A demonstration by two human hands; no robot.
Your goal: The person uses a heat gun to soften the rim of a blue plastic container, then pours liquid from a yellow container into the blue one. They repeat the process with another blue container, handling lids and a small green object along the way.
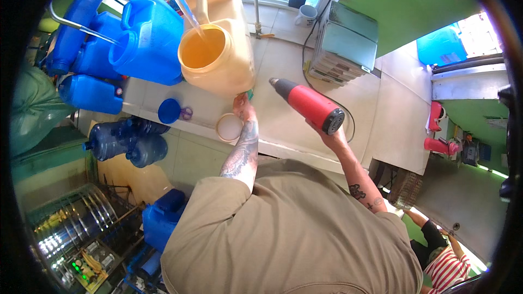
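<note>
My right hand point(336, 138) grips a red and black heat gun point(308, 104), its metal nozzle pointing up and left over the counter. With my left hand point(244, 108) I reach to the lower front of a tan plastic jug point(222, 75). A small green part point(250, 94) shows at my left fingertips, mostly hidden, so whether my fingers close on it is unclear. A clear pipe point(184, 6) leads into the jug's wide open mouth, and what seems to be water runs in. Beside my left wrist lies a round white lid point(229, 127).
A blue jug point(151, 36) with a metal spout at its mouth stands left of the tan one. Near the counter edge lie a blue lid point(169, 111) and purple scissors point(186, 113). A stack of boxes point(345, 43), a mug point(306, 15) and a cord point(304, 53) are at the back right. Another person point(447, 267) is at lower right.
</note>
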